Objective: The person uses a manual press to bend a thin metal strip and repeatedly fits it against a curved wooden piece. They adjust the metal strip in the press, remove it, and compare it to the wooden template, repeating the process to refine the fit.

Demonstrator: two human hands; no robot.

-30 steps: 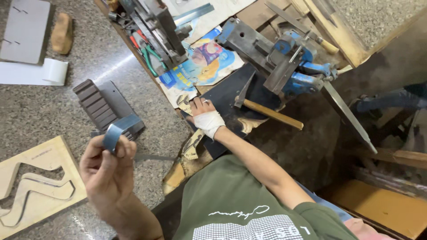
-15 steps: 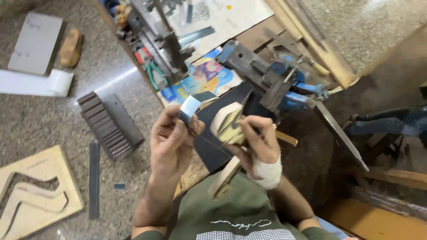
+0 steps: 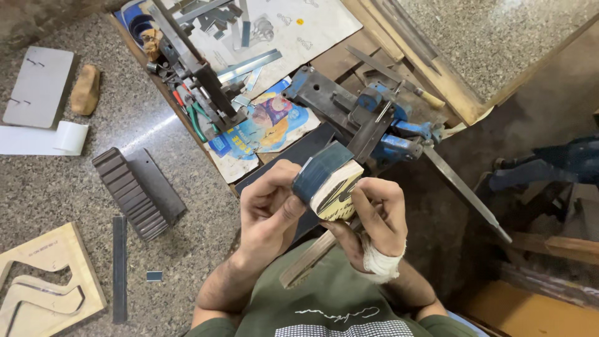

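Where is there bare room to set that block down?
Bare stone floor lies between the stack of dark strips and the workbench edge, and left of the stack toward the white paper. The workbench is crowded with the blue vise, pliers and metal strips.

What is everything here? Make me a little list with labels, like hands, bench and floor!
left hand: left hand presses a bent blue metal strip against a wooden block
right hand: right hand, bandaged at the wrist, holds the wooden block
bench: blue bending tool, green-handled pliers, colourful printed sheet
floor: stack of dark metal strips, wooden board with cut slots, white paper
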